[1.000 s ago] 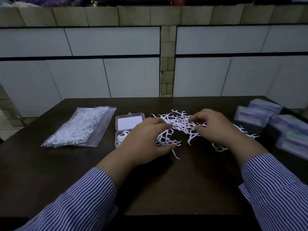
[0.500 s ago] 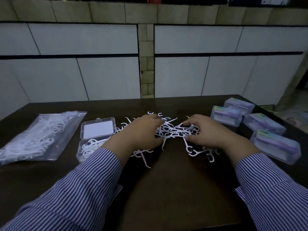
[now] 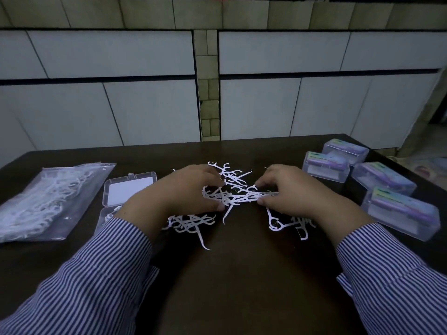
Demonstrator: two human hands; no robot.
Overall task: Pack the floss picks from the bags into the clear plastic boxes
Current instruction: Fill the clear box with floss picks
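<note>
A loose heap of white floss picks (image 3: pixel 235 189) lies in the middle of the dark table (image 3: pixel 242 286). My left hand (image 3: pixel 186 192) and my right hand (image 3: pixel 295 189) face each other over it, fingers curled round a bundle of picks held between them. More picks (image 3: pixel 191 222) lie under my left wrist and others (image 3: pixel 287 222) under my right. An open clear plastic box (image 3: pixel 130 189) stands left of my left hand, its lower half partly hidden by my sleeve. A clear bag of floss picks (image 3: pixel 48 201) lies at the far left.
Several shut clear boxes with coloured labels (image 3: pixel 387 184) stand at the right, near the table's right edge. A tiled wall rises behind the table's far edge. Bare dark tabletop stretches between my forearms toward me.
Both hands have drawn closer together, gathering picks into a bundle between them. The view has shifted, so the bag and open box sit further left in frame.
</note>
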